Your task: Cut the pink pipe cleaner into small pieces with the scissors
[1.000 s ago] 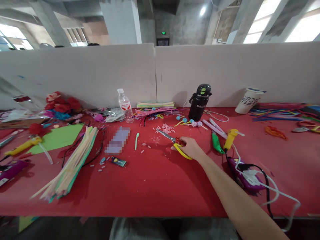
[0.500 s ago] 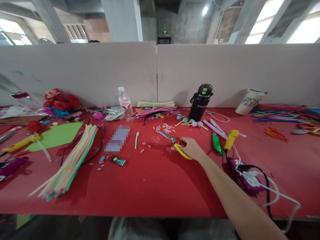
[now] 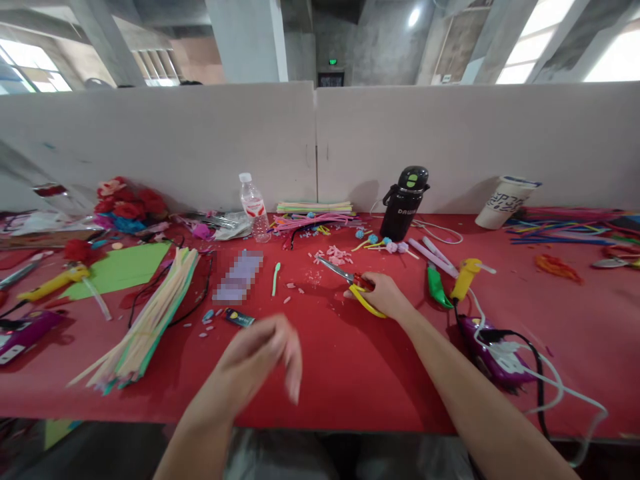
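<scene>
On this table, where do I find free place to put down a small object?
The red tabletop is bare between the left hand and the right forearm, toward the near edge. Another patch lies between the orange shreds and the white cables. Crowded: along the pale partition and beside the scissors, where pink clippings lie.

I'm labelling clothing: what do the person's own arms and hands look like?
The left hand and right hand are ungloved; the left forearm and right forearm show no sleeves, watches or bracelets. The left hand is too blurred to check for rings.
</scene>
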{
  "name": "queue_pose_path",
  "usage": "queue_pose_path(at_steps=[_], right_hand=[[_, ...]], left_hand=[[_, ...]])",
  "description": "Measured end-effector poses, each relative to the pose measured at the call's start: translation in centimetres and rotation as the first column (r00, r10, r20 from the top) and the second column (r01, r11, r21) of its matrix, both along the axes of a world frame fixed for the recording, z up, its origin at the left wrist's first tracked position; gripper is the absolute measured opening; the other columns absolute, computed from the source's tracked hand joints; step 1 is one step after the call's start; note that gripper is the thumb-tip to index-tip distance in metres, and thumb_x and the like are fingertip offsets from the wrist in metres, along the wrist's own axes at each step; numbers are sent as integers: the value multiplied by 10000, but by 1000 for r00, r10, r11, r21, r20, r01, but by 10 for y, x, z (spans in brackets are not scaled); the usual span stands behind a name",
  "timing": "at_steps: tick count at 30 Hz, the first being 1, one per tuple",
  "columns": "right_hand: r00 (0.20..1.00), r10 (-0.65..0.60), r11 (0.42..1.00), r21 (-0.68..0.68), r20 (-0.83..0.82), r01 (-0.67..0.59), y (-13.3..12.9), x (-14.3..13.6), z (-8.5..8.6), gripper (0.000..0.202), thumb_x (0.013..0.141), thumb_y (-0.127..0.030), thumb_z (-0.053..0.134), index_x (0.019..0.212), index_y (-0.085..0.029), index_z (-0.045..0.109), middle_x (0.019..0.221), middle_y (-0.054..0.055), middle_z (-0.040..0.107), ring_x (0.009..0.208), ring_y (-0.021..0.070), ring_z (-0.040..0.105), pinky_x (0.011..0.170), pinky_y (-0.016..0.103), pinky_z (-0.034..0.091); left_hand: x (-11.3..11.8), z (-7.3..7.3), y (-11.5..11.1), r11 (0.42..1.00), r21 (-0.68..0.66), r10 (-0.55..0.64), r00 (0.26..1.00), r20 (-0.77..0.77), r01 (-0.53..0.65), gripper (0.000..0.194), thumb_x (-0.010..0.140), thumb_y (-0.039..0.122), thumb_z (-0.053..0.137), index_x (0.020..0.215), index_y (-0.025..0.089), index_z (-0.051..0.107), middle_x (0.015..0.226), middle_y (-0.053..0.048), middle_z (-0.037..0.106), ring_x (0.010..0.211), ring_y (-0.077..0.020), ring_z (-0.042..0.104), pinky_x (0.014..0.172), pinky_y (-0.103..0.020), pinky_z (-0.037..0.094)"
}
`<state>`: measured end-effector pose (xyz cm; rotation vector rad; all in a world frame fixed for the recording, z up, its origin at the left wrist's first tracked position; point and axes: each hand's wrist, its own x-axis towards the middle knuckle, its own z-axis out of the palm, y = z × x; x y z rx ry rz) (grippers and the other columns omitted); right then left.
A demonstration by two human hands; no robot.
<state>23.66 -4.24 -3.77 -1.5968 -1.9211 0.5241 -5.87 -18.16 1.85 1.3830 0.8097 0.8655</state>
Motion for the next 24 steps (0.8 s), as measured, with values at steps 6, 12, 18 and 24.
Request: queue_pose_path(at_steps=[6,12,18,24], right_hand=[[1000,-29,999,19,-2,29,-1,0,2,529,643,-677,604,603,-188,407,550,-47,380,524,86,303,472,229,211],[999,-18,999,27,39,17,0,1,0,493,666,-648,600,620,-188,430,567,-40,420,521,88,329,475,226,225],[992,-78,996,46,95,74,-2,0,-7,458,667,-617,616,630,-194,444,555,-33,452,513,96,353,467,229,215],[996,-69,996,57,49,66,-7,1,-7,440,667,-602,630,656,-195,463,570,-34,462,521,92,346,478,226,230]], left_hand=[[48,32,164,916,334,308,925,-222,-225,321,862,427,493,694,152,498,583,27,481,477,-61,406,488,-199,331],[49,-33,183,959,117,267,962,-53,-259,297,847,430,503,733,158,468,538,62,391,412,-39,342,412,-172,257],[52,-51,184,976,53,213,974,-72,-210,302,852,426,499,715,161,456,543,54,420,403,-42,387,402,-175,294],[52,-49,188,970,89,236,965,-111,-226,307,852,382,507,654,158,438,515,51,403,398,-43,377,402,-180,302]])
